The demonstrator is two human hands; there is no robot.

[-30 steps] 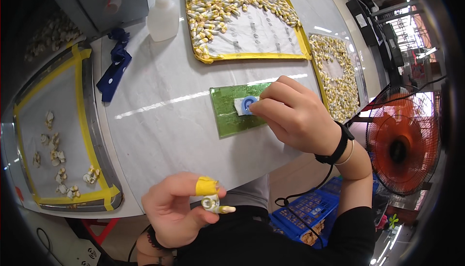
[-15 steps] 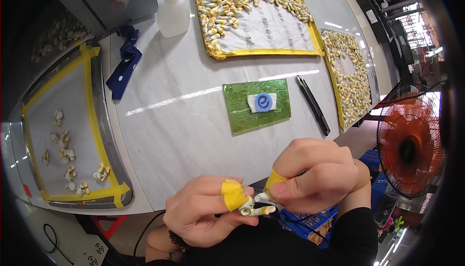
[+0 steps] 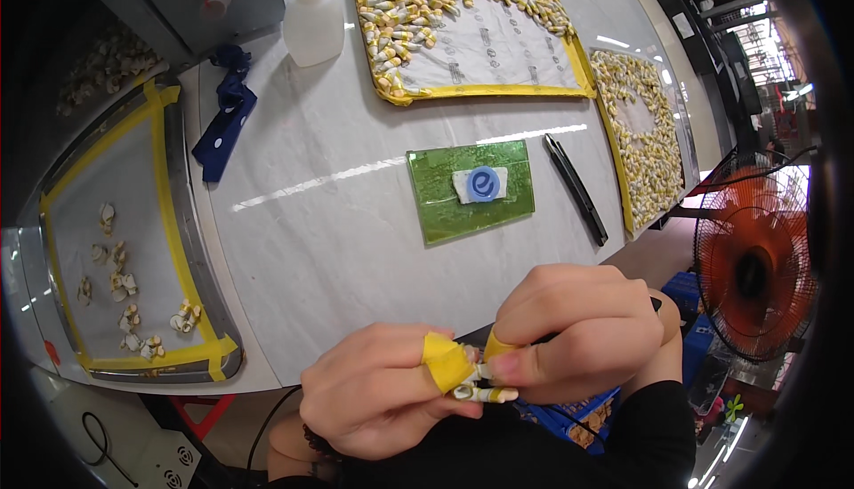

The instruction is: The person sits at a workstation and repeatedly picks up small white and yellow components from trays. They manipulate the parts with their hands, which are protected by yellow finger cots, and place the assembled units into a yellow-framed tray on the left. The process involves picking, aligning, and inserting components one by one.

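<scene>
My left hand [image 3: 369,387], with yellow tape on a finger, pinches a small white-and-yellow tube-shaped piece [image 3: 495,394] near the table's front edge. My right hand [image 3: 583,329], also yellow-taped at a fingertip, is closed with thumb and finger against a small white bit [image 3: 481,371], next to the left fingertips. Something slim and dark shows partly beneath the right fingers; its kind is hidden. Beyond the hands lies a green slab [image 3: 427,213], bearing a white pad with a blue round cap [image 3: 482,185]. A black utility knife [image 3: 576,191] rests to its right.
Yellow-edged trays of similar pieces stand at the back [image 3: 498,93] and far right [image 3: 623,173]. Another taped tray [image 3: 133,186] at left holds several clusters. A white pump bottle [image 3: 313,31] and blue dotted cloth [image 3: 227,129] lie between. An orange fan [image 3: 752,266] stands right.
My right fingertips have come closer to the left ones, and the white bit between them shows less. The tube-shaped piece has shifted slightly right.
</scene>
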